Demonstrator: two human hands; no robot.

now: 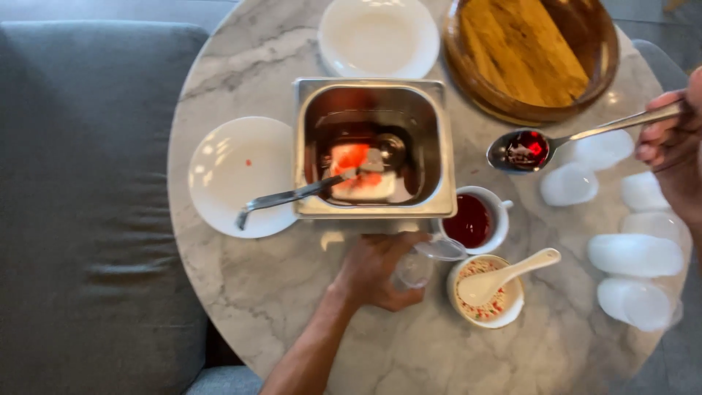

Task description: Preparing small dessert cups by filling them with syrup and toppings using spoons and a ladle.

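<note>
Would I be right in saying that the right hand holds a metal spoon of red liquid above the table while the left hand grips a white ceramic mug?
Not quite: the left hand grips a clear plastic cup, not a white ceramic mug. The head view shows this. The right hand does hold the metal spoon of red liquid above the table.

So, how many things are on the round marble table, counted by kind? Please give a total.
White plates: 2
Wooden bowl: 1
Steel pan: 1
Cup of red liquid: 1
Bowl of sprinkles: 1
Metal spoons: 2
White ceramic spoon: 1
Clear plastic cup in the left hand: 1
Clear plastic cups lying on the table: about 7, blurred
Total: about 17
</note>
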